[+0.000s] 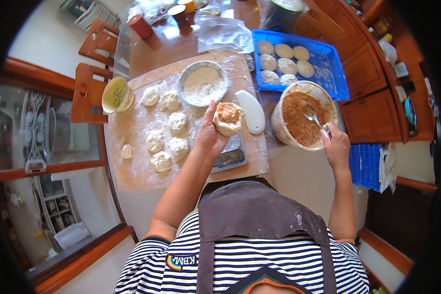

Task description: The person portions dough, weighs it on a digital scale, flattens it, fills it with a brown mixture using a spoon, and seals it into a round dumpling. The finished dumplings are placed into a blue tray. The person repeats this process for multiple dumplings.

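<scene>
My left hand [210, 134] holds a dough wrapper [228, 121] cupped around reddish-brown filling, above the floured wooden board [132, 180]. My right hand [336, 145] grips the handle of a metal spoon [311, 112], whose bowl rests in the filling [299, 121] inside a white tub [279, 126]. Several dough pieces [177, 123] lie on the board left of my left forearm. Behind my left hand stands a bowl of flour [202, 82]. A white plastic scraper [250, 112] lies between that hand and the tub. Partly hidden under my left hand is a kitchen scale [229, 160].
A blue tray [325, 70] with several round dough pieces sits behind the tub. A cup with green bits [118, 94] stands at the board's left edge. Farther back are a plastic bag [226, 35] and a red cup [140, 26]. Wooden chairs [82, 92] stand at left.
</scene>
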Tool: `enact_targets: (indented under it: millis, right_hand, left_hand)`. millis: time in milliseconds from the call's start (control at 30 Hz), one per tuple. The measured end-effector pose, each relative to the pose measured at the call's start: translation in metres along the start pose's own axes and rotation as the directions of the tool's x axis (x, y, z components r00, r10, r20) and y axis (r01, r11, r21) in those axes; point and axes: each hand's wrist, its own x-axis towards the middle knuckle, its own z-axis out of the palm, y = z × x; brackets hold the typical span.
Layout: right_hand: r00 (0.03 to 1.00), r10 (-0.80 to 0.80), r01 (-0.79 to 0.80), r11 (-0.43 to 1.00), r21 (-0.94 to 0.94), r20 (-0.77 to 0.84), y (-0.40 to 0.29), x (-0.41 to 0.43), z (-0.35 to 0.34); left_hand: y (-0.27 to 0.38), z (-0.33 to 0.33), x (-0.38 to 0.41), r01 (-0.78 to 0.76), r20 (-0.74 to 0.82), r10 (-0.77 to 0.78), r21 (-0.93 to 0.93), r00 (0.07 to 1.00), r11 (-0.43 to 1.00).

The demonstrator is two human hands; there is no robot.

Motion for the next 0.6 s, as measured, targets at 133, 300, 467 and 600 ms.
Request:
enact_targets:
  millis: [133, 300, 467, 600]
  right_hand:
    - [0.938, -0.320, 0.257, 0.901, -0.350, -0.135, -0.037, 0.025, 0.025]
    - [0.868, -0.481, 0.474, 0.877, 0.078, 0.128, -0.152, 0.076, 0.095]
    - [0.725, -0.630, 0.621, 0.773, 0.130, 0.279, -0.233, 0.126, 0.196]
    - [0.640, -0.729, 0.700, 0.684, 0.205, 0.244, -0.313, 0.146, 0.238]
  left_hand:
    - [0.059, -0.042, -0.007, -0.164, -0.037, 0.164, -0.008, 0.986, 0.986]
    - [0.121, -0.084, -0.024, -0.139, -0.121, 0.120, -0.164, 0.985, 0.977]
    - [0.146, -0.118, -0.025, -0.197, -0.095, 0.176, -0.308, 0.980, 0.931]
    - [0.168, -0.148, -0.035, -0.259, -0.085, 0.245, -0.330, 0.966, 0.908]
